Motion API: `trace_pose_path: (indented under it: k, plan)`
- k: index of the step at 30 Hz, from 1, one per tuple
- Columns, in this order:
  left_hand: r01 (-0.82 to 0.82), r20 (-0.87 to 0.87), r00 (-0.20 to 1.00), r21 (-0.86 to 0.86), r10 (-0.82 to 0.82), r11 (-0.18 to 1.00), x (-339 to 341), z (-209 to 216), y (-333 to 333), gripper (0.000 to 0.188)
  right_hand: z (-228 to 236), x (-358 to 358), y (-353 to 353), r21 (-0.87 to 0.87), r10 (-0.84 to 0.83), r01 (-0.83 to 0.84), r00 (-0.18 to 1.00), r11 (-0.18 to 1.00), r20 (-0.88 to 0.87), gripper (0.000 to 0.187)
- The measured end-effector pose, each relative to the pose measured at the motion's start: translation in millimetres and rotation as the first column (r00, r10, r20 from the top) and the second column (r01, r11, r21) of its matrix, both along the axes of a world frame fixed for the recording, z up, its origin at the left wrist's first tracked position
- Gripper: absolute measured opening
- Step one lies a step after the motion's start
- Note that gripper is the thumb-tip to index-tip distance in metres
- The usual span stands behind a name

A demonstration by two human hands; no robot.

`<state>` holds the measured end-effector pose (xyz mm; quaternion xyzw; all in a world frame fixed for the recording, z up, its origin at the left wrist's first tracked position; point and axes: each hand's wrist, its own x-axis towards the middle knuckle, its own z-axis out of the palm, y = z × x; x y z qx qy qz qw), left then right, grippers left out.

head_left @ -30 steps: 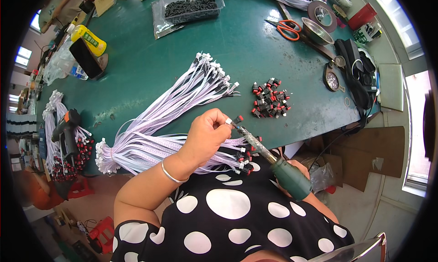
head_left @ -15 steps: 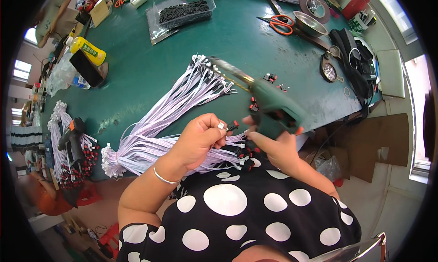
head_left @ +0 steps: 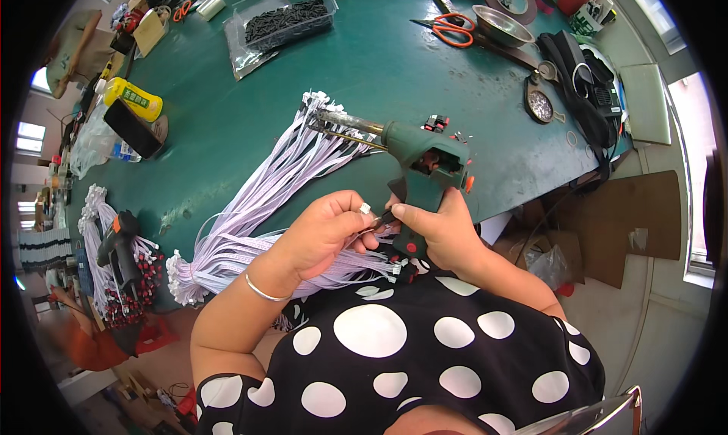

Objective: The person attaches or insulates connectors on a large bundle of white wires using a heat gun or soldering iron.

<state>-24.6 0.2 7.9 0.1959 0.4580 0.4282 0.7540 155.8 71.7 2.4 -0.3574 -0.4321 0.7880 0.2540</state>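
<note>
Between thumb and fingers, my left hand pinches the end of a cable with a small white connector. My right hand is closed around the handle of a green soldering gun. Its metal barrel points left, over the far ends of a bundle of pale lilac flat cables. A small dark part lies between the two hands, at my right thumb and fingertips. Another cable bundle passes under my left wrist, with white connectors at its left end.
Red-and-black switches lie beyond the gun. A clear bin of black pieces, orange scissors, a metal bowl and a magnifier are farther back. Left are a yellow bottle, a phone and a dark glue gun.
The soldering gun has swung left and levelled, its barrel tip moving down and left. My right thumb and fingertips have come in to the dark part beside my left hand. The view has shifted slightly.
</note>
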Motion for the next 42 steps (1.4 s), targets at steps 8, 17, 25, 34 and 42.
trace_pose_path:
  k: [8, 17, 25, 34, 42]
  plan:
    - [0.097, -0.196, 0.976, 0.000, -0.095, 0.995, -0.7, 8.0, 5.9, 0.008, -0.3, 2.2, -1.4, -0.086, -0.093, 0.086, 0.993, 0.993, -0.077, 0.027]
    - [0.170, -0.402, 0.903, 0.011, -0.151, 0.985, -3.7, 14.7, 3.2, 0.011, 4.3, 3.1, -5.8, -0.112, -0.187, 0.178, 0.980, 0.978, -0.072, 0.031]
    - [0.217, -0.434, 0.887, 0.088, -0.159, 0.972, -1.2, 9.2, 4.0, 0.009, 1.3, 13.5, -7.2, 0.031, -0.100, 0.102, 0.993, 0.994, -0.064, 0.019]
    - [0.287, -0.513, 0.840, 0.145, -0.176, 0.947, 4.8, 16.5, 9.1, 0.011, -1.9, 26.5, -7.8, 0.126, 0.020, -0.040, 0.988, 0.991, 0.154, 0.028]
    - [0.294, -0.556, 0.815, 0.155, -0.162, 0.943, 7.3, 15.7, 7.8, 0.013, 0.0, 23.6, -11.3, 0.245, -0.022, -0.014, 0.989, 0.969, 0.146, 0.020]
